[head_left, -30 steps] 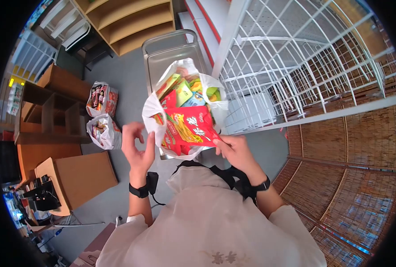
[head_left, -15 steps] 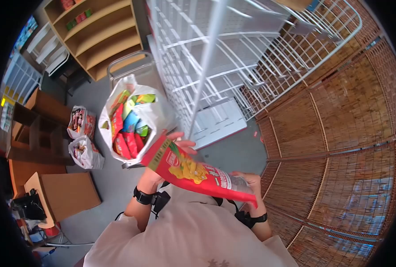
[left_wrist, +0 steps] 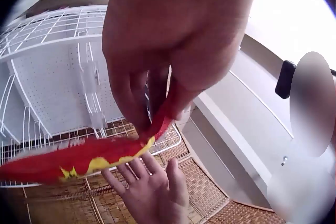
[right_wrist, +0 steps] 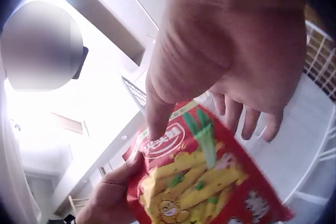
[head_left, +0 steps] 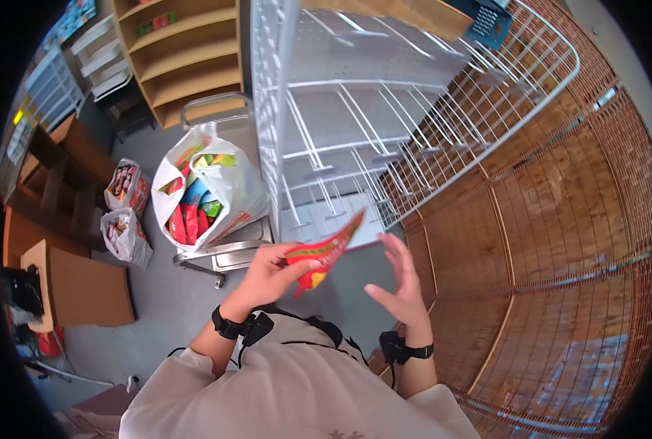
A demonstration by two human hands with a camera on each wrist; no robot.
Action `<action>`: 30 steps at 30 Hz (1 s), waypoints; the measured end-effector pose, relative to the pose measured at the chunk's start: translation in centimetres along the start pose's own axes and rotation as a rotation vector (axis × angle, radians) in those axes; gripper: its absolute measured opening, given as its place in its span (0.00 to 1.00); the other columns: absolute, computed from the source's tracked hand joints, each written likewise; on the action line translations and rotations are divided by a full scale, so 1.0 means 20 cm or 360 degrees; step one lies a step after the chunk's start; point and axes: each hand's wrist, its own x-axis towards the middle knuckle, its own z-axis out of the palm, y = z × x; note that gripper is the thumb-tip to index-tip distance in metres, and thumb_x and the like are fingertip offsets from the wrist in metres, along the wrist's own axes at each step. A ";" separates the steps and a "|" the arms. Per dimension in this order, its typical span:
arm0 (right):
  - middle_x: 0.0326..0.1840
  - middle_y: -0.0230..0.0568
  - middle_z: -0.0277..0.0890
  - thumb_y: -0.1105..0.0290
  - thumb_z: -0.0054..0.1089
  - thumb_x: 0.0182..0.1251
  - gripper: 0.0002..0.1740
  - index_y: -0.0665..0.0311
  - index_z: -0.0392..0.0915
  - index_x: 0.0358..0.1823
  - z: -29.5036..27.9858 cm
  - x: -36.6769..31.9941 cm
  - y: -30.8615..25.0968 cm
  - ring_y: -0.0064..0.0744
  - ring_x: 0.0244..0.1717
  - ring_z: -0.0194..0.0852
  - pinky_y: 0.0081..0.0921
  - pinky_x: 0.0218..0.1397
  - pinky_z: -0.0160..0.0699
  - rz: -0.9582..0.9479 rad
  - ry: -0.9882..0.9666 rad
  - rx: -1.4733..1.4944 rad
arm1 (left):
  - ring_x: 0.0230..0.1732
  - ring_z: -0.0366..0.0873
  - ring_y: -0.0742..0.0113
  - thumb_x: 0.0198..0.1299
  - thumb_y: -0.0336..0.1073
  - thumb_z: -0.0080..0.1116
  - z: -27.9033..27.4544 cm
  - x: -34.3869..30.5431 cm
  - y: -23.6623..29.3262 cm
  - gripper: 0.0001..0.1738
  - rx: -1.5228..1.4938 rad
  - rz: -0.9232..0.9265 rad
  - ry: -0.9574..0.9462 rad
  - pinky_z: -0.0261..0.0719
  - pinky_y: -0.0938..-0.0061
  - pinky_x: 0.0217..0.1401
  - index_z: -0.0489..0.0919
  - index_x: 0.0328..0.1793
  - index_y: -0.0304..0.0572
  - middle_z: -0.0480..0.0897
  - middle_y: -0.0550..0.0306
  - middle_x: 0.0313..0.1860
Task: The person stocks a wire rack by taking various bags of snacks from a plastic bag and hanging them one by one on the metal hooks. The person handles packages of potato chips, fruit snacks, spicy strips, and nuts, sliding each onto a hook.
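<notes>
My left hand pinches one end of a red snack packet, which points up and right away from it. In the left wrist view the packet hangs from the left fingertips. To its right, my right hand is held up with fingers spread and nothing in it. The right wrist view shows the packet's front, with yellow strips and a green stalk printed on it, below the right hand; whether they touch there I cannot tell.
A white bag of snack packets stands on a metal cart at the left. A white wire rack with hooks rises ahead. Two more bags sit on the floor, near a cardboard box. Woven panels line the right.
The right hand has let go of the packet and moved apart from it. The left hand holds the packet, now turned with its far end upward. The view has shifted toward the rack since the first frame.
</notes>
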 end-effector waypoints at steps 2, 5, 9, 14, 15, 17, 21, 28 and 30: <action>0.72 0.47 0.54 0.70 0.72 0.48 0.51 0.63 0.51 0.72 0.13 0.12 0.01 0.39 0.73 0.50 0.41 0.74 0.46 0.0058 -0.0213 0.0252 | 0.29 0.73 0.80 0.61 0.32 0.61 -0.05 0.01 0.03 0.10 0.0342 0.0115 -0.0280 0.72 0.81 0.32 0.82 0.45 0.33 0.82 0.59 0.28; 0.63 0.45 0.67 0.76 0.69 0.54 0.43 0.67 0.55 0.69 0.26 0.25 0.06 0.31 0.62 0.66 0.32 0.63 0.66 0.0164 -0.0336 0.0470 | 0.27 0.72 0.79 0.61 0.33 0.61 -0.16 0.01 0.03 0.10 0.0435 0.0205 -0.0273 0.71 0.80 0.31 0.82 0.44 0.34 0.81 0.57 0.26; 0.42 0.38 0.81 0.79 0.66 0.58 0.20 0.72 0.75 0.52 0.37 0.35 0.08 0.21 0.40 0.79 0.19 0.41 0.79 0.0382 -0.0316 0.0679 | 0.37 0.76 0.75 0.64 0.35 0.58 -0.43 0.01 0.03 0.13 0.0260 0.0028 -0.0230 0.74 0.78 0.42 0.79 0.50 0.34 0.82 0.57 0.36; 0.37 0.37 0.82 0.77 0.67 0.57 0.11 0.71 0.81 0.42 0.21 0.52 0.00 0.19 0.36 0.79 0.20 0.40 0.78 0.0165 0.0372 0.0483 | 0.46 0.76 0.69 0.71 0.48 0.43 -1.00 0.01 -0.13 0.22 0.0340 -0.0459 0.0253 0.73 0.73 0.51 0.76 0.53 0.36 0.80 0.57 0.45; 0.37 0.37 0.82 0.77 0.66 0.57 0.10 0.71 0.81 0.41 0.15 0.56 -0.03 0.19 0.35 0.78 0.20 0.41 0.77 0.0112 0.0505 0.0454 | 0.46 0.76 0.66 0.69 0.46 0.48 -1.11 0.02 -0.19 0.20 0.0654 -0.0447 0.0380 0.73 0.72 0.50 0.75 0.52 0.34 0.79 0.54 0.43; 0.37 0.36 0.82 0.78 0.66 0.58 0.09 0.72 0.80 0.40 0.08 0.67 -0.14 0.19 0.35 0.78 0.20 0.43 0.77 0.0057 0.0748 0.0434 | 0.50 0.74 0.49 0.61 0.40 0.56 -1.29 0.01 -0.28 0.20 0.1308 -0.0307 0.0520 0.71 0.64 0.55 0.73 0.53 0.32 0.76 0.42 0.45; 0.39 0.37 0.82 0.78 0.65 0.58 0.10 0.73 0.79 0.42 0.01 0.87 -0.24 0.20 0.36 0.78 0.19 0.43 0.76 -0.0064 0.0874 0.0139 | 0.62 0.62 0.35 0.58 0.36 0.57 -1.46 0.01 -0.36 0.34 0.1625 -0.0441 0.0597 0.63 0.57 0.66 0.58 0.69 0.33 0.60 0.32 0.63; 0.43 0.39 0.81 0.76 0.64 0.60 0.15 0.70 0.77 0.48 -0.01 1.14 -0.21 0.26 0.41 0.80 0.25 0.49 0.77 -0.0409 0.0582 0.0550 | 0.68 0.54 0.30 0.55 0.32 0.58 -1.46 0.11 -0.42 0.41 0.1657 -0.0453 0.0886 0.58 0.53 0.70 0.51 0.73 0.37 0.51 0.30 0.71; 0.43 0.40 0.81 0.76 0.64 0.59 0.16 0.70 0.77 0.48 -0.02 1.16 -0.19 0.27 0.41 0.80 0.25 0.48 0.77 -0.0443 0.0504 0.0592 | 0.68 0.55 0.31 0.54 0.30 0.58 -1.47 0.13 -0.50 0.41 0.1673 -0.0403 0.0920 0.57 0.53 0.70 0.52 0.73 0.37 0.52 0.31 0.71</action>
